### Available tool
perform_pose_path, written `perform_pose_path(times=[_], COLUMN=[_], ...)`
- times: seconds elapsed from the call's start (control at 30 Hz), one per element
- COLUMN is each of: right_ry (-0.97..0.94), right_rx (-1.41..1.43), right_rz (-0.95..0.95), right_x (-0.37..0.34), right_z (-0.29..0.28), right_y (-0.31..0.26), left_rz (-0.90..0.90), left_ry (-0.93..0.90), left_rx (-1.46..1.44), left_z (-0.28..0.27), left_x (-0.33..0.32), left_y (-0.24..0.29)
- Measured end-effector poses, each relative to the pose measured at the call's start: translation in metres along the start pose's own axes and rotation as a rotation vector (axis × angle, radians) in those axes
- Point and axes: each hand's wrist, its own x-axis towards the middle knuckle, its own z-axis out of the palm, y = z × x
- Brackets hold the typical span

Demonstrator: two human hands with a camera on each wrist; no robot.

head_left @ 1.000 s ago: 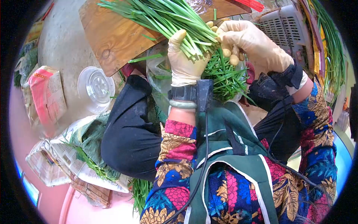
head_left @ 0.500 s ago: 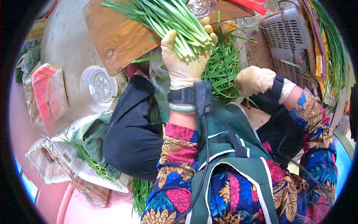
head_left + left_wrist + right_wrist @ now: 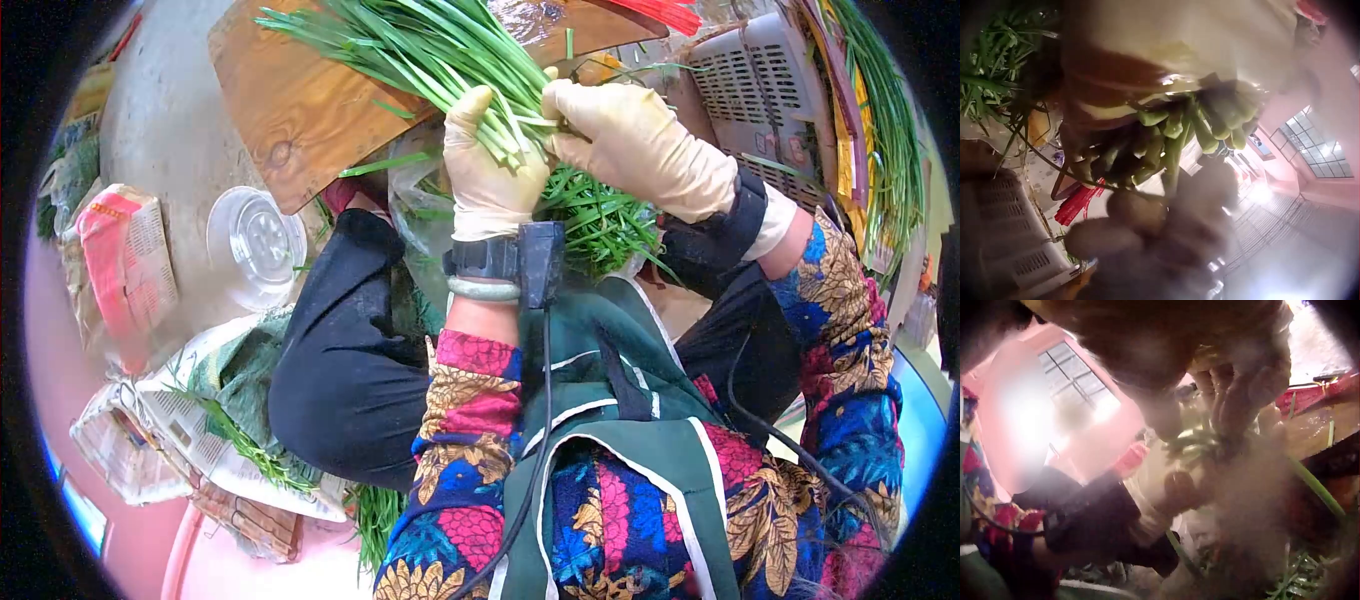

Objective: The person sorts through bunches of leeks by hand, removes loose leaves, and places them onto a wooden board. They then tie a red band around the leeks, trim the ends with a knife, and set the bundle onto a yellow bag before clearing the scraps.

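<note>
Head view: a person in a green apron and flower-patterned sleeves sat with both gloved hands raised. The left hand, palm up, gripped a bunch of garlic chives near its pale stem ends, the thumb bent over the near side. The right hand had its fingers curled, thumb and fingertips pinching at those stem ends. The leafy tips stretched over a brown wooden board, past its near edge. Below the hands lay loose green leaves. A perforated plastic crate stood to the right, a round clear plastic container to the left, and red strips near the board's far right corner.

Left wrist view: the stem ends poked out below a pale glove, with blurred fingers beneath them; red strips and the crate showed behind.

Right wrist view: bent gloved fingers reached down to the stems; blur hid the exact contact.
</note>
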Motion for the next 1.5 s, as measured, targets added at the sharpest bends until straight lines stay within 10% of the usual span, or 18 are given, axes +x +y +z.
perform_pose_path(times=[0.27,0.53,0.97,1.27,1.5], right_ry=[-0.259,-0.208,-0.066,-0.171,-0.023], right_rx=[0.864,0.236,0.241,0.768,0.218], right_rz=[0.523,0.140,0.248,0.434,0.161], right_x=[0.009,0.000,-0.006,-0.006,-0.008], right_z=[-0.021,-0.007,0.016,0.005,0.019], right_y=[0.006,0.000,-0.007,-0.011,-0.007], left_rz=[-0.151,-0.036,0.071,-0.037,-0.065], left_ry=[-0.089,-0.074,0.004,-0.063,0.048], left_rx=[-0.226,0.024,0.142,0.046,0.036], left_z=[-0.007,-0.010,0.001,-0.015,-0.016], left_x=[-0.001,0.003,0.002,0.006,0.007], left_y=[0.009,0.005,-0.002,0.005,-0.001])
